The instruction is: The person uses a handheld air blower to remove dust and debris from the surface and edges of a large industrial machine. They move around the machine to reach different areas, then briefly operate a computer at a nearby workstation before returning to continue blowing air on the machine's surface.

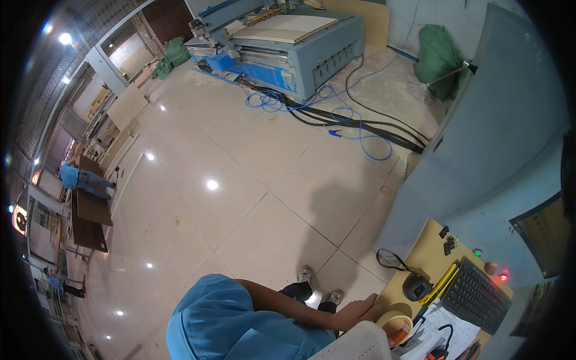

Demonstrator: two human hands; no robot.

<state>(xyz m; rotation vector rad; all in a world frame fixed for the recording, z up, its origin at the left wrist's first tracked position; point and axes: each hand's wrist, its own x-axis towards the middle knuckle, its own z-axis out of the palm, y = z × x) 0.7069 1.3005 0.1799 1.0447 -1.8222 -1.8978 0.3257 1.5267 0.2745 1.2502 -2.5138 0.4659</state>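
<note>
Cream round container (387, 318) on tan desk (427, 255), just beside left hand (360, 311); something orange-red inside, kind unclear. Squat, open end turned toward white papers (457, 326). Left hand's fingers curled at desk edge; whether grasping anything, cannot tell. Right hand (474, 351) mostly cut off at lower edge, grip unclear. Grey panel (361, 344) close before container; black keyboard (477, 294) beyond papers.

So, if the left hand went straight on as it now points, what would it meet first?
The left hand would likely meet the edge of the tan desk first, though the depth is unclear.
</note>
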